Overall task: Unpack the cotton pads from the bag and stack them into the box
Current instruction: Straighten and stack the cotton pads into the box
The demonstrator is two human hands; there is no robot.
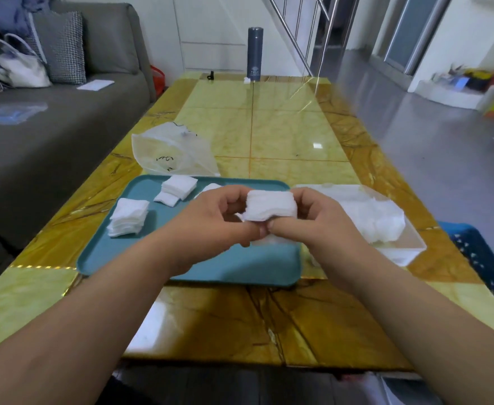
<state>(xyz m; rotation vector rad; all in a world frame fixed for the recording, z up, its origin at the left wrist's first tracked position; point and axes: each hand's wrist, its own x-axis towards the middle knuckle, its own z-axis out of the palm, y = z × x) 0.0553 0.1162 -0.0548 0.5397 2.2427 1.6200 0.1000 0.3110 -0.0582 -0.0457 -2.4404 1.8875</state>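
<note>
Together the left hand (210,220) and right hand (307,220) pinch a thick, soft white stack of square cotton pads (270,206) above the teal tray (181,258); more pads fill the clear box (397,244) just right.

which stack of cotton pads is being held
The stack pinched between the left hand and right hand; the others lie on the teal tray or in the clear box.

One tray (152,252), one bag (175,153), one box (403,254) — one left hand (210,220), one right hand (313,223).
</note>
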